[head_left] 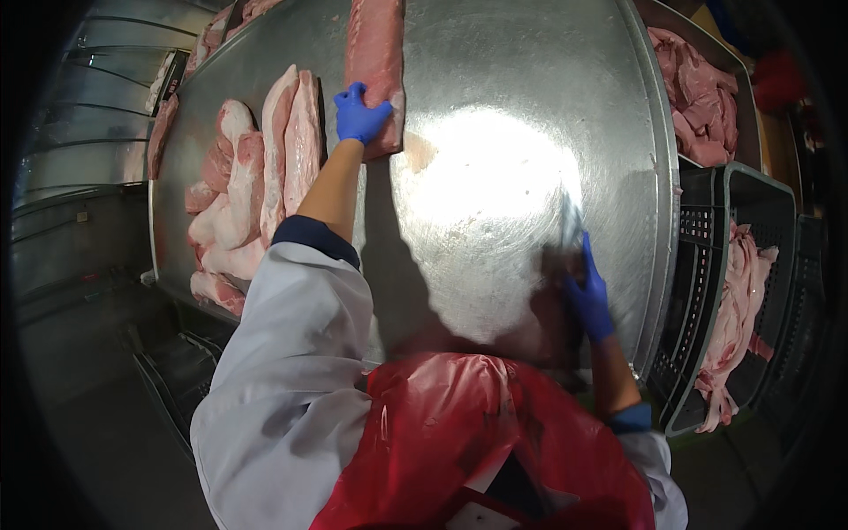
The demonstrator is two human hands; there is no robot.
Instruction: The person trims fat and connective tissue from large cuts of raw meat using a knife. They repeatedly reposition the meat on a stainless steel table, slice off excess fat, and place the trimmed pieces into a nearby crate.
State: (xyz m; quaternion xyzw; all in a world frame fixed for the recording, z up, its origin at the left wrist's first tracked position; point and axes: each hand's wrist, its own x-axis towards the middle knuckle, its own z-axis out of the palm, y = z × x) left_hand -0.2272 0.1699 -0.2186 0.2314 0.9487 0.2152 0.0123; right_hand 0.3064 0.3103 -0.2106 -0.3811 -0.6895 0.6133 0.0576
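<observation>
My left hand, in a blue glove, grips the lower end of a long pink slab of meat at the top middle of the metal table. My right hand, also gloved in blue and slightly blurred, holds a knife at the right of the table, its blade angled up and away from me. Left of my left arm lie long pale strips and several fatty chunks of meat.
Bins of pink meat stand beyond the table's right edge, with a grey perforated crate of trimmings below them. More meat is at the left edge. Another dark crate sits low at the left.
</observation>
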